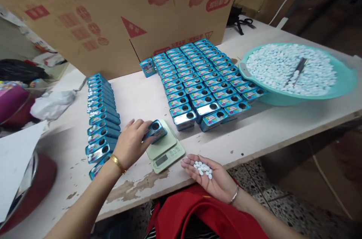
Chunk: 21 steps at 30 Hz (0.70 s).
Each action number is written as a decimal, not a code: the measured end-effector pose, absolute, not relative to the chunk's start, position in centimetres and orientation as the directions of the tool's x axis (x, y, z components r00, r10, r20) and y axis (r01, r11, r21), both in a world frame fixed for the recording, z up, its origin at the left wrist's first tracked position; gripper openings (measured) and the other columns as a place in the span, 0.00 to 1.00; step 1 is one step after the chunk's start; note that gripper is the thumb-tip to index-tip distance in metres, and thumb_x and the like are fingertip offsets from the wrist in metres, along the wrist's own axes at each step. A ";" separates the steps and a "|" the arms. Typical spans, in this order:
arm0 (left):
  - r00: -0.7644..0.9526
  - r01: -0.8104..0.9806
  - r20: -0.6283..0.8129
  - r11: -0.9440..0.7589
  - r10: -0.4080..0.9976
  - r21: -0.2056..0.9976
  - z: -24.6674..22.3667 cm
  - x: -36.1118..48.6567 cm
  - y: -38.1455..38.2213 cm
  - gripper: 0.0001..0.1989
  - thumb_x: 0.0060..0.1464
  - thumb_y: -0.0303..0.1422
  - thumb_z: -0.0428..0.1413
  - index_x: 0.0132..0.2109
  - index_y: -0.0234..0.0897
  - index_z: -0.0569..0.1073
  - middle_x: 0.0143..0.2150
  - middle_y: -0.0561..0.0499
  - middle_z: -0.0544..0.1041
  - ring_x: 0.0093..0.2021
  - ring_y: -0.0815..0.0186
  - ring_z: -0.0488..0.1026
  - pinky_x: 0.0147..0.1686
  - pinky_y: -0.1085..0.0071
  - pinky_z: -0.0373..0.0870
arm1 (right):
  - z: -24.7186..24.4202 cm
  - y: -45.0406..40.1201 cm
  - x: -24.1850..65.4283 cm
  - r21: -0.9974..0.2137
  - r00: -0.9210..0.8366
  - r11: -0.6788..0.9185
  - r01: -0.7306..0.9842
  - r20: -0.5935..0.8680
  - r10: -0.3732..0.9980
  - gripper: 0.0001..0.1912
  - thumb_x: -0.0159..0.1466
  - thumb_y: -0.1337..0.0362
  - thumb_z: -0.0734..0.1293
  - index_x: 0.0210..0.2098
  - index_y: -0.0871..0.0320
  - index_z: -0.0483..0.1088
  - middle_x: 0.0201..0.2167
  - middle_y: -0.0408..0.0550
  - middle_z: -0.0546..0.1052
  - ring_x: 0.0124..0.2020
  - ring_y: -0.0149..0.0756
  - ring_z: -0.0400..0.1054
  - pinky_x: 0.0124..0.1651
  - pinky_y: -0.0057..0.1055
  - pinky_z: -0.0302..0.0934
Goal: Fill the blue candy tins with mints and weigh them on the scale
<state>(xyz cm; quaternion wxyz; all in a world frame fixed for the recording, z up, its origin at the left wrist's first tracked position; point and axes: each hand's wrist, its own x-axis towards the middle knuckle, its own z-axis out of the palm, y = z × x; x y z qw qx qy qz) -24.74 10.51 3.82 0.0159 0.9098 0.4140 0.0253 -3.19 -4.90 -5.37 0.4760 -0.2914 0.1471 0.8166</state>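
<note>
My left hand (133, 141) is closed around a small blue tin (157, 130) with a dark round opening on top, at the pale green scale (169, 158). Palm up, my right hand (210, 178) cups several small white candies (204, 168) just right of the scale, near the table's front edge. Rows of blue tins (198, 80) stand behind the scale. One column of tins (103, 112) stands at the left, many with white pieces on top. To the right, a turquoise basin (299, 97) is full of pale pieces, with a dark-handled tool (299, 67) lying on them.
A large cardboard box (113, 16) stands behind the tins. Crumpled white plastic (52, 105) lies at the left, beside a red container (39, 182) with white sheets on it. Black items (240, 22) lie at the back right.
</note>
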 end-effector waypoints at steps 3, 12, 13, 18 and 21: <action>0.632 0.758 0.179 -0.649 0.754 0.058 4.4 -24.0 8.8 0.23 0.56 0.43 0.53 0.55 0.37 0.65 0.47 0.43 0.71 0.46 0.57 0.68 0.47 0.58 0.67 | -5.1 -5.2 -3.3 -0.026 -0.379 -0.491 -0.871 -0.599 0.705 0.11 0.62 0.67 0.63 0.42 0.67 0.72 0.44 0.56 0.77 0.49 0.41 0.72 0.51 0.32 0.65; 0.786 0.553 0.019 -0.716 0.618 0.426 -1.3 -17.6 -2.4 0.09 0.60 0.32 0.46 0.44 0.37 0.68 0.40 0.46 0.70 0.39 0.64 0.68 0.38 0.67 0.70 | -5.9 -5.7 -3.3 -0.009 -0.415 -0.505 -0.863 -0.556 0.720 0.15 0.68 0.65 0.58 0.47 0.64 0.72 0.41 0.50 0.78 0.37 0.27 0.74 0.42 0.24 0.67; 0.773 0.569 0.012 -0.701 0.635 0.430 -2.1 -17.2 -2.9 0.08 0.60 0.31 0.46 0.43 0.37 0.68 0.39 0.46 0.70 0.39 0.64 0.67 0.38 0.66 0.70 | -6.0 -5.8 -3.3 -0.013 -0.417 -0.510 -0.860 -0.559 0.717 0.15 0.67 0.65 0.58 0.47 0.64 0.72 0.43 0.51 0.78 0.39 0.27 0.73 0.43 0.23 0.66; 0.751 0.580 0.026 -0.678 0.660 0.452 -4.0 -16.6 -3.5 0.06 0.58 0.28 0.46 0.41 0.36 0.66 0.40 0.45 0.69 0.40 0.62 0.68 0.37 0.65 0.71 | -5.9 -5.9 -3.3 -0.004 -0.430 -0.518 -0.856 -0.550 0.716 0.16 0.67 0.64 0.57 0.46 0.64 0.72 0.48 0.52 0.76 0.50 0.32 0.70 0.55 0.29 0.62; 0.744 0.587 0.018 -0.667 0.668 0.459 -4.4 -16.7 -3.3 0.08 0.57 0.28 0.47 0.44 0.35 0.65 0.43 0.44 0.69 0.42 0.62 0.69 0.36 0.65 0.72 | -6.0 -5.9 -3.4 -0.003 -0.449 -0.541 -0.841 -0.552 0.702 0.14 0.66 0.65 0.58 0.45 0.62 0.71 0.48 0.51 0.76 0.53 0.35 0.68 0.57 0.36 0.61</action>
